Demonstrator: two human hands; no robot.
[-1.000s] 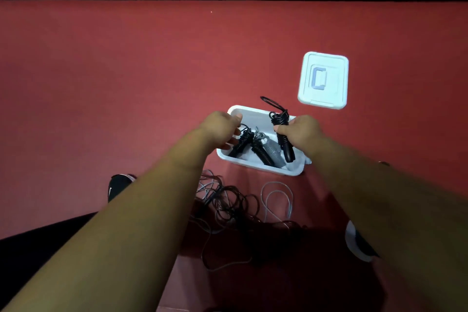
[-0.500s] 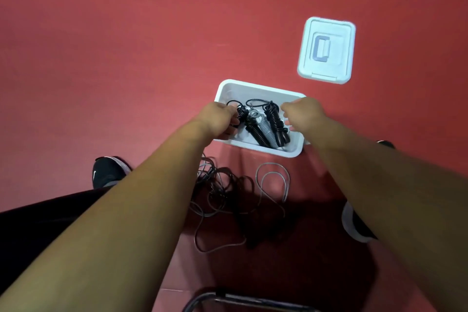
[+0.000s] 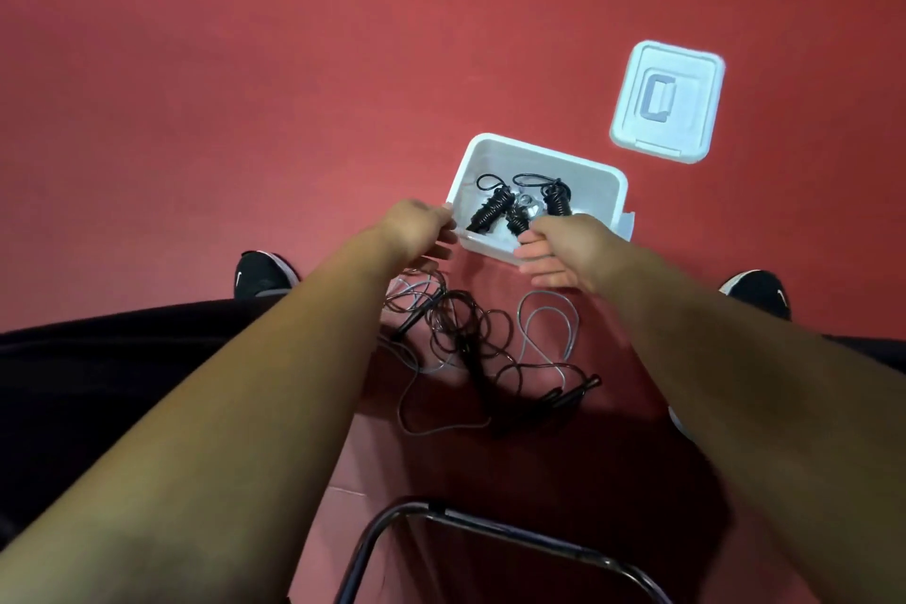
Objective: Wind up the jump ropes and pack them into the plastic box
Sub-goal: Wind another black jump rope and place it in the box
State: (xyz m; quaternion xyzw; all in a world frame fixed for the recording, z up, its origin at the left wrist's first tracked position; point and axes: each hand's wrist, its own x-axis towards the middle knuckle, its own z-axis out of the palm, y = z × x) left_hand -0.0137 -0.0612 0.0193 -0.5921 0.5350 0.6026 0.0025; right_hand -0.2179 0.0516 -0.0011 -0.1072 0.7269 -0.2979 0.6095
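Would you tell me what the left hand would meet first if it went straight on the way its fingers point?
The near left corner of the white box. The left hand looks almost against it with its fingertips, though depth is unclear.

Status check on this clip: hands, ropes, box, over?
Left hand and right hand open, empty, at plastic box near rim. Wound ropes inside. Loose ropes tangled on floor, not yet packed. Lid off, lying apart.

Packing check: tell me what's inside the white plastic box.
The box holds three wound rope bundles: left black bundle, middle grey-black bundle, right black bundle. The right hand covers its near corner; what lies there is hidden.
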